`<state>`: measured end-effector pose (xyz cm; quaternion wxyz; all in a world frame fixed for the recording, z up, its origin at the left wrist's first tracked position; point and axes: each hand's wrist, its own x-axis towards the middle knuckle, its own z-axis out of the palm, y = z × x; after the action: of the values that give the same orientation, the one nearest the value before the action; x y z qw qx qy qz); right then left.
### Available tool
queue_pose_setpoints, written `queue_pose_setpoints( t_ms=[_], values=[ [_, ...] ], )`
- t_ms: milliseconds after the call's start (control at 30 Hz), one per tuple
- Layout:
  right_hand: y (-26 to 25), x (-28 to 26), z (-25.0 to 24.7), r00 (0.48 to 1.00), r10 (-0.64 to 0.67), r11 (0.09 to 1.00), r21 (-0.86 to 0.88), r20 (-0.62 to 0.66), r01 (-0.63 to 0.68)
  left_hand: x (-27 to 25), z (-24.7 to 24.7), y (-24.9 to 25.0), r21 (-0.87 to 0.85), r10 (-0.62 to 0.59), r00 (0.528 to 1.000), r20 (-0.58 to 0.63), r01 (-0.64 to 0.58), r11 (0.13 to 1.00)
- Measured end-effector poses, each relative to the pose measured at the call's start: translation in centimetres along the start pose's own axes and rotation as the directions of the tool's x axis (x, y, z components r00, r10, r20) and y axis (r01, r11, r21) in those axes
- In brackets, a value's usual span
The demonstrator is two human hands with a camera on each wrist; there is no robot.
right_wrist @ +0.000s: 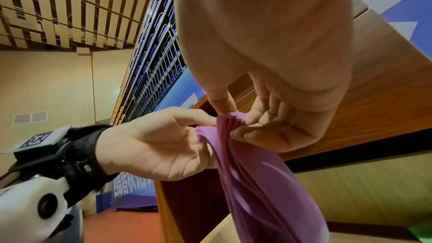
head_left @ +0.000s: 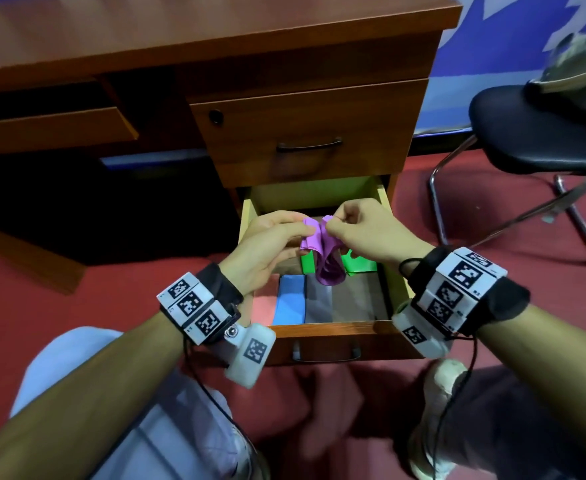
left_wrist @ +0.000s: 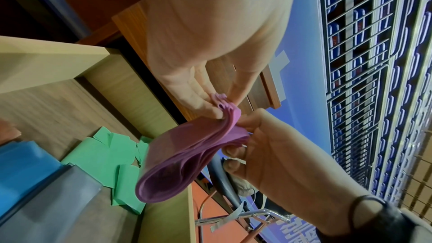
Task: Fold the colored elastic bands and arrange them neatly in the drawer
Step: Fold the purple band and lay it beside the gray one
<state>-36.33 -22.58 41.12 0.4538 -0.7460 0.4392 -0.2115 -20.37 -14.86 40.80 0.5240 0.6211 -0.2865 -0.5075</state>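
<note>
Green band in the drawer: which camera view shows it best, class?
The left wrist view: the green band lies unfolded on the drawer floor. The head view shows only patches behind the purple band; the right wrist view, a corner.

Even, soft indoor light is seen; deep shadow lies left of the open drawer (head_left: 319, 332). Straight lines are bowed toward the edges, and both wrist views are motion-blurred.

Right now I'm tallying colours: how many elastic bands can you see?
5: purple band pinched by both hands above the drawer; green at back; pink, blue, grey in front. Others may be hidden.
</note>
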Motion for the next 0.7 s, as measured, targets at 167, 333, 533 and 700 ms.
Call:
queue_pose_setpoints(
  t_ms=[167,333,533,700],
  values=[
    [-0.2,-0.5,0.3,0.998,-0.002,0.999,0.054,0.057,-0.001,-0.5,0.3,0.0,0.026,0.019,0.999,0.035,-0.02,0.999],
    [-0.2,-0.7,0.1,0.988,0.082,0.977,0.186,0.132,-0.106,-0.8,0.3,0.3,0.019,0.027,0.998,0.05,-0.028,0.999],
    [-0.7,-1.0,0.0,0.979,0.108,0.923,0.35,0.171,-0.162,-0.6,0.2,0.6,-0.01,0.022,0.999,0.029,-0.022,1.0],
    [-0.4,-1.2,0.0,0.975,0.105,0.892,0.415,0.197,-0.18,-0.6,0.2,0.6,-0.007,0.026,0.999,0.041,-0.025,1.0]
  ],
)
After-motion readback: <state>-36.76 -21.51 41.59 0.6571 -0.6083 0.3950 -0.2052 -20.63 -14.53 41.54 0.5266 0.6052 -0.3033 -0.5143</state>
